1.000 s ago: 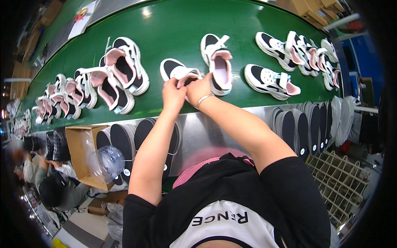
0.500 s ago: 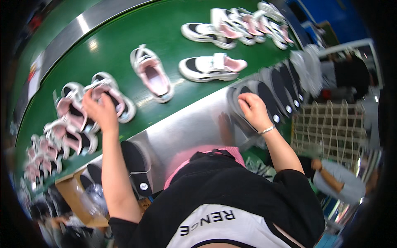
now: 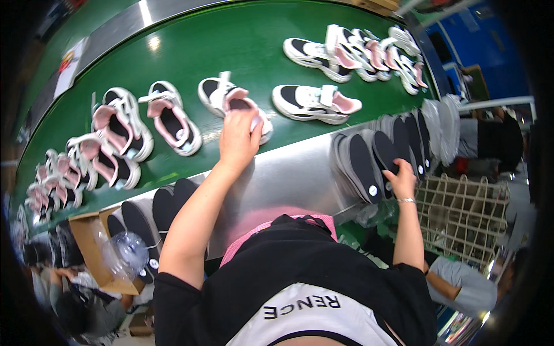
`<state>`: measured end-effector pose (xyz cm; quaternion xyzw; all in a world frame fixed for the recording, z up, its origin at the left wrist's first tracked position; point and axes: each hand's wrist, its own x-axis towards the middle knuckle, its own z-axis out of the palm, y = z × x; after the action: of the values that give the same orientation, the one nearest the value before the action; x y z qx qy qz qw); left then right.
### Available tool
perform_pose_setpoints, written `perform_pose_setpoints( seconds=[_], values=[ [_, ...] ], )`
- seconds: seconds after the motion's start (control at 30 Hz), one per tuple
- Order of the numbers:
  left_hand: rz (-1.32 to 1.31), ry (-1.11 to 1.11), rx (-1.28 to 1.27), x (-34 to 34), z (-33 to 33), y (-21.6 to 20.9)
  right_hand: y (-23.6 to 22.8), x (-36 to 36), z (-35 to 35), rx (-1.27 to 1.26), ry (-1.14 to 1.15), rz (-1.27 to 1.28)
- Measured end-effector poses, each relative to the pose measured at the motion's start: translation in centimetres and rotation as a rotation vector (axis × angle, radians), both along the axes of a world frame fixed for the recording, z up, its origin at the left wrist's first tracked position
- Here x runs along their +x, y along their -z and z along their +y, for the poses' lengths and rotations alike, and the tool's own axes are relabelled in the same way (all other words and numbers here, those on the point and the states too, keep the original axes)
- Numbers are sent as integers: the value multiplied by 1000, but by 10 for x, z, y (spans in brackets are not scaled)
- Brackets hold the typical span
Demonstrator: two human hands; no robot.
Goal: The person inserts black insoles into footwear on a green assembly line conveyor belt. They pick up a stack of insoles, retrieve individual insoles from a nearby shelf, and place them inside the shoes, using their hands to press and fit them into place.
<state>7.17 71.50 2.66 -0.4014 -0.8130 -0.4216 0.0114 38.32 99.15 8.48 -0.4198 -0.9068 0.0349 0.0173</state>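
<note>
Standing at a green worktop point(image 3: 254, 34) with a bare steel strip point(image 3: 271, 179) along its near side, the person has the two arms spread well apart. The left grip point(image 3: 239, 138) rests over the opening of a sneaker point(image 3: 213, 99), fingers bent down at the collar; whether it is clasping the shoe cannot be told. The right grip point(image 3: 403, 180) is at the edge of a black insole point(image 3: 382, 151) in the right-hand row, thumb and fingers parted, though a light pinch cannot be ruled out. From that right grip the sneaker lies to the left and farther from the body, so the left hand is much the nearer to it. Its long axis slants, toe up and left, heel toward the lower right. The insole leans with its long axis running from upper left to lower right. The sneaker is white with black panels, a pink lining and a pale strap standing up; part of its collar is hidden by the fingers. The insole is smooth and dark, with greyer layers beside it.
</note>
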Motion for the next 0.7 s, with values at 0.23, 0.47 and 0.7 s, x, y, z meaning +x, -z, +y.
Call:
perform_pose_setpoints(
  seconds=[0.23,0.47,0.7],
  values=[
    [-301,-117,21,-65,7,1,-55,-100,-53,-1096,128,438],
    [-447,-249,35,-46,4,7,-21,-244,-117,-1165,-319,-159],
    [-425,-404,41,-43,3,15,46,-297,-152,-96,-1034,-289]
  ],
)
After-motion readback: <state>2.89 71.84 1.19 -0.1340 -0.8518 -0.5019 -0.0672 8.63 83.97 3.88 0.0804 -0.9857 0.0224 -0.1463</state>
